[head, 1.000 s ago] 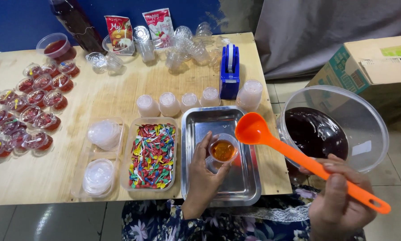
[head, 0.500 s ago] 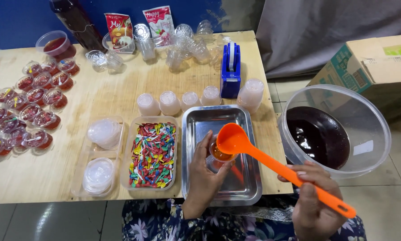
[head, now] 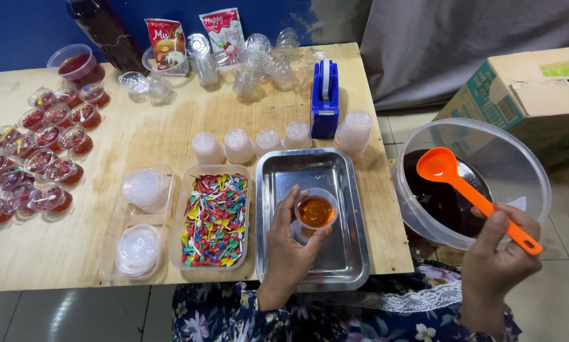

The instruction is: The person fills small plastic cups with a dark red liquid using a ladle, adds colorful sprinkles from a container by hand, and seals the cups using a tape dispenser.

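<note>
Left grip (head: 292, 235) around filled cup (head: 316, 211)

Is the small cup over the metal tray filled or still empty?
Filled: the small cup, held upright by the left hand over the metal tray, shows amber-red liquid inside.

We saw two flat sachets at the desk's (head: 170, 136) far edge: a red sachet (head: 167, 44) and beside it a white-and-red sachet (head: 222, 35). A brown cardboard box (head: 525, 95) with green printed panels stood on the floor, right of the desk.
</note>
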